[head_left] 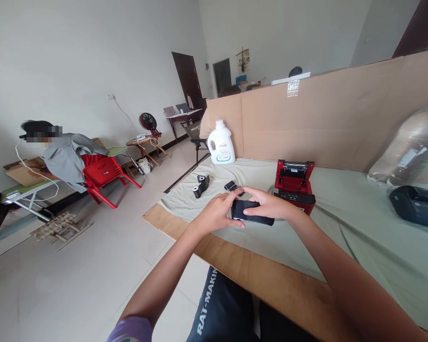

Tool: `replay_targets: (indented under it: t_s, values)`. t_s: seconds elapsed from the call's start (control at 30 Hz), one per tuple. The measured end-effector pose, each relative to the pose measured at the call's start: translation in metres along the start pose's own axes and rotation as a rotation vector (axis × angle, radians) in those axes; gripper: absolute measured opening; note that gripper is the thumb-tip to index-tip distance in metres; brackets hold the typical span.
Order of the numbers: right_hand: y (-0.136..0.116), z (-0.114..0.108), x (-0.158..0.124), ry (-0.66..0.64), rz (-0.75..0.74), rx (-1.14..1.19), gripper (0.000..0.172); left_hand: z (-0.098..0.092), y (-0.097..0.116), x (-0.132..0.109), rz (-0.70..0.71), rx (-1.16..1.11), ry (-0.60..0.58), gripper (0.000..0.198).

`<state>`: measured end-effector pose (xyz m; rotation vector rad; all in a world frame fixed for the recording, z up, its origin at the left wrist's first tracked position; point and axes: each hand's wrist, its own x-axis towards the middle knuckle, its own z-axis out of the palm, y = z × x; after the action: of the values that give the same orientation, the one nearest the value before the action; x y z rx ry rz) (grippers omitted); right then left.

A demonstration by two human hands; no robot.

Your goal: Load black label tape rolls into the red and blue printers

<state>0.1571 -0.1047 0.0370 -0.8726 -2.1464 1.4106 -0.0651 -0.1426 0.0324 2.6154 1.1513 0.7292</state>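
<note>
Between both hands, above the cloth-covered table, is a glossy black ribbon (260, 218), stretched wide like a flat dark band; its core, if any, is hidden by the fingers. My left hand (221, 211) pinches its left end. Over the right part lies my right hand (266, 204), thumb across the front face and fingers behind. Just beyond the hands sits a small black roll (230, 185). Two more black rolls with white cores (200, 186) lie farther left, a strip partly unwound. To the right stands a red printer (294, 187) with its lid raised.
A white detergent jug (221, 145) stands at the back by a tall cardboard panel (306, 118). Plastic-wrapped items and a dark device (415, 206) sit at far right. The wooden table edge (249, 261) runs before my legs. Another person sits left on a red chair (105, 175).
</note>
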Motion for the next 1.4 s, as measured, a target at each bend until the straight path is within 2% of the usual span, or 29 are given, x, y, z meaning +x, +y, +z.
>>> replay_targets:
  t_s: [0.2, 0.4, 0.67, 0.73, 0.83, 0.9, 0.97, 1.07, 1.13, 1.2, 1.3, 1.4]
  values:
    - [0.014, -0.01, 0.001, -0.049, -0.012, -0.049, 0.065, 0.0, 0.005, -0.006, -0.007, -0.101, 0.017, 0.097]
    - [0.017, -0.015, 0.004, -0.106, -0.154, -0.055, 0.055, 0.001, 0.006, -0.011, -0.057, -0.244, 0.027, 0.091]
    - [0.014, -0.004, 0.006, -0.159, -0.084, 0.093, 0.057, 0.016, 0.005, -0.009, -0.126, -0.413, 0.192, 0.082]
    - [0.016, 0.0, 0.009, -0.126, -0.149, 0.145, 0.056, 0.023, 0.003, -0.008, -0.146, -0.516, 0.26, 0.077]
    - [0.017, 0.007, 0.014, 0.015, -0.293, 0.136, 0.058, 0.038, 0.002, -0.007, -0.161, -0.803, 0.361, 0.075]
    - [0.018, 0.012, 0.017, 0.109, -0.366, 0.042, 0.05, 0.05, 0.004, -0.007, -0.195, -0.964, 0.422, 0.074]
    - [0.019, 0.015, 0.02, 0.175, -0.404, -0.063, 0.04, 0.059, 0.007, -0.008, -0.252, -1.022, 0.46, 0.068]
    - [0.02, 0.018, 0.021, 0.234, -0.419, -0.154, 0.034, 0.061, 0.007, -0.012, -0.327, -0.891, 0.497, 0.063]
    - [0.02, 0.018, 0.022, 0.255, -0.42, -0.19, 0.031, 0.053, 0.004, -0.015, -0.328, -0.64, 0.543, 0.057]
    - [0.02, 0.018, 0.021, 0.264, -0.409, -0.213, 0.028, 0.04, 0.0, -0.019, -0.252, -0.332, 0.554, 0.054]
    - [0.017, 0.019, 0.019, 0.237, -0.341, -0.231, 0.022, 0.019, -0.001, -0.023, -0.083, 0.048, 0.407, 0.044]
    - [0.016, 0.021, 0.019, 0.169, -0.265, -0.202, 0.023, 0.008, 0.003, -0.024, -0.028, 0.228, 0.278, 0.035]
